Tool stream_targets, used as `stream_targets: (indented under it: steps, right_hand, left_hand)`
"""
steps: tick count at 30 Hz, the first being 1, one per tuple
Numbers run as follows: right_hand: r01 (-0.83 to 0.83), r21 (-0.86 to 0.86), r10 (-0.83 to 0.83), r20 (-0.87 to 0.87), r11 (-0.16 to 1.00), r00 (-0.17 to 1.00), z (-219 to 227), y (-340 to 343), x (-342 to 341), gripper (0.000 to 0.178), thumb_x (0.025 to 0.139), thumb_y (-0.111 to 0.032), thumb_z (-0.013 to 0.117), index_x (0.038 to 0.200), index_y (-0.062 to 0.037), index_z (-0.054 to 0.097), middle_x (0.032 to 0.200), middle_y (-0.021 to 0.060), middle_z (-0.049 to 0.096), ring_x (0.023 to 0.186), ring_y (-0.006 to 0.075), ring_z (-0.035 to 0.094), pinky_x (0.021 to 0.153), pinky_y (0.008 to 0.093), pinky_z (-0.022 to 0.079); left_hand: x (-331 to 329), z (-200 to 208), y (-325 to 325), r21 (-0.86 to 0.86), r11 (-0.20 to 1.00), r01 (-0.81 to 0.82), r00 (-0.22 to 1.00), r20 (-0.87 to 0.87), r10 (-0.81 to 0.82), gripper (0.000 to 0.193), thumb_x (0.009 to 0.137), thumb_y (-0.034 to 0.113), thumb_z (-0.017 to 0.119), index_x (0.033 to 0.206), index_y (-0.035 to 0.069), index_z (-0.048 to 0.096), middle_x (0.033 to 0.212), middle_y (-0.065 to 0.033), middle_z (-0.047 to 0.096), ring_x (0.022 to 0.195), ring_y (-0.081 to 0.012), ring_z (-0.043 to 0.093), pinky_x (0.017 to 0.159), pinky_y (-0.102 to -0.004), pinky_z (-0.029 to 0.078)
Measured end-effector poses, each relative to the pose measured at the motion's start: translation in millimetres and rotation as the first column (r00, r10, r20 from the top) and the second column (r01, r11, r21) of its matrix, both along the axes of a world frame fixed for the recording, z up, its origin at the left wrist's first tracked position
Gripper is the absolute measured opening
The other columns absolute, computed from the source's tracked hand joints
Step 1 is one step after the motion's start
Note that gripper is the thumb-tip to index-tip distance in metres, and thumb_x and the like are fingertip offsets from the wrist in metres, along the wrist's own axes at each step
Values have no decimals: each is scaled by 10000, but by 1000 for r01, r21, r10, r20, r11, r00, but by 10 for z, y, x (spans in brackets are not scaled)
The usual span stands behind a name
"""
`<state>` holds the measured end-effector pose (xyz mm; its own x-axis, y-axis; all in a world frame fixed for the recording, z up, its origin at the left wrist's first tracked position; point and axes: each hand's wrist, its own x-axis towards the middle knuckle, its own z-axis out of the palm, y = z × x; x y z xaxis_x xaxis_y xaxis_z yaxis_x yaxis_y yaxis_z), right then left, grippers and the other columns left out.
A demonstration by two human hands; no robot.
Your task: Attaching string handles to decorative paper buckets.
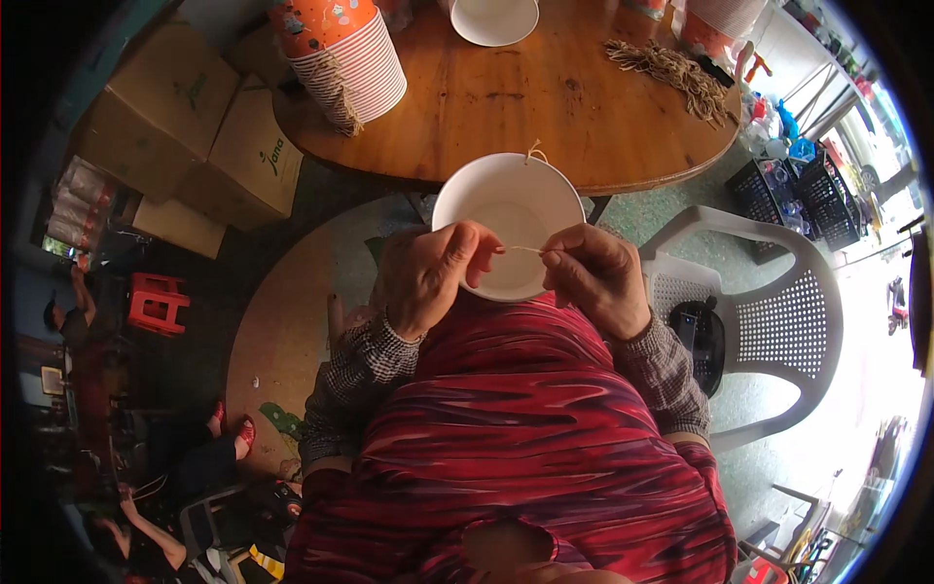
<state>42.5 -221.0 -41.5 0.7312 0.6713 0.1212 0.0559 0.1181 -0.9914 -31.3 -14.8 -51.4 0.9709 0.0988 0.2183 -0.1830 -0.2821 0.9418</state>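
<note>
A white paper bucket (514, 200) rests on my lap against the table's near edge, its open mouth turned up toward me. A short loop of tan string (536, 153) is tied at its far rim. Over the bucket's near side, a thin pale string (525, 249) stretches between my hands. My right hand (595, 271) pinches one end between thumb and fingertips. At the other end are the curled fingers of my left hand (440, 271), closed with the fingertips at the string.
On the wooden table (516, 107) stand a stack of orange-patterned paper buckets (365, 88), another white bucket (496, 21) and a bundle of tan strings (671, 73). Cardboard boxes (243, 156) are at left, a grey plastic chair (788, 321) at right. Other people sit at far left.
</note>
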Motion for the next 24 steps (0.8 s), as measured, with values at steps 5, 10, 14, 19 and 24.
stream_targets:
  steps: [5, 10, 14, 19, 24]
  right_hand:
    - [7, 0, -7, 29, 1000, 1000, -9, -52, 1, 88, 917, -89, 587, 920, -2, 595, 681, 25, 595, 554, 53, 545, 491, 193, 454]
    - [2, -16, -2, 0, 1000, 1000, -20, -128, -10, 82, 913, -82, 591, 920, 0, 596, 693, 25, 597, 569, 53, 547, 503, 195, 453]
    - [-9, -121, 25, 131, 993, 991, -50, -164, 22, 90, 895, -40, 593, 966, 15, 583, 751, 25, 611, 596, 60, 564, 536, 205, 465]
    - [-87, -46, 91, 75, 995, 993, 16, -143, -70, 157, 882, -12, 593, 1032, 13, 554, 814, 22, 619, 605, 74, 564, 565, 212, 469]
    - [-9, -141, 39, 211, 990, 977, -6, -168, -94, 108, 857, -40, 627, 939, 9, 578, 724, 66, 605, 616, 105, 575, 572, 244, 467]
  left_hand:
    - [22, 65, -153, -99, 992, 76, 997, -17, -78, 526, 981, 459, 401, 835, 9, 631, 632, 2, 543, 588, -58, 496, 563, -228, 429]
    - [41, 159, -293, 154, 988, -5, 991, 130, -15, 227, 918, 191, 593, 791, 4, 573, 666, -60, 561, 590, -129, 540, 534, -267, 426]
    - [77, 162, -354, 515, 834, -197, 889, 452, -69, 95, 837, 79, 640, 832, 22, 564, 721, -112, 571, 670, -290, 572, 603, -358, 455]
    - [39, 197, -441, 560, 813, -159, 888, 440, -129, 121, 806, 56, 671, 815, 19, 557, 732, -109, 564, 692, -290, 568, 609, -364, 451]
    - [-8, 233, -437, 584, 802, -123, 914, 382, -138, 101, 828, 67, 642, 827, 25, 550, 754, -103, 566, 722, -294, 564, 641, -373, 452]
